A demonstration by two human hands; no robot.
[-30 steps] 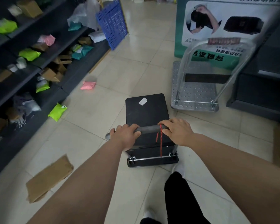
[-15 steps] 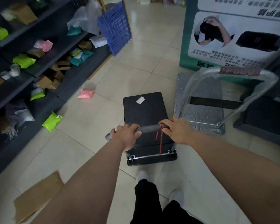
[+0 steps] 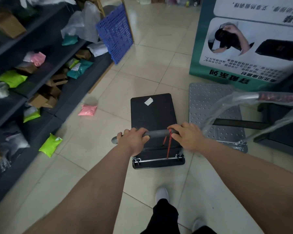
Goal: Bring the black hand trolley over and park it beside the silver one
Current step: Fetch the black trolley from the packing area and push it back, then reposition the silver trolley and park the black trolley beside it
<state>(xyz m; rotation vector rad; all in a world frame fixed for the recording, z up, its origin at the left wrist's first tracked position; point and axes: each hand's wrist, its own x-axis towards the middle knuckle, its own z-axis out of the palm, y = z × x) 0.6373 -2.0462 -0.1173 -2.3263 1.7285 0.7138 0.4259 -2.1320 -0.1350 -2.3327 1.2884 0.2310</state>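
The black hand trolley [image 3: 152,114] stands on the tiled floor in front of me, a white sticker on its flat deck and a red cord hanging from its grey handle bar. My left hand [image 3: 134,141] grips the left end of that bar and my right hand [image 3: 186,135] grips the right end. The silver hand trolley [image 3: 210,105] sits just to the right, its perforated deck almost level with the black deck and a narrow gap between them. Its handle [image 3: 243,97] is wrapped in clear plastic.
Dark shelving [image 3: 46,71] full of coloured parcels lines the left side. A pink bag [image 3: 87,110] and a green bag [image 3: 50,145] lie on the floor beside it. A blue perforated panel [image 3: 115,32] leans ahead left. A green printed board [image 3: 243,48] stands behind the silver trolley.
I have walked forward pushing the black trolley. It has drawn alongside the silver trolley, which now lies directly to its right instead of ahead. Both hands stay on the bar.
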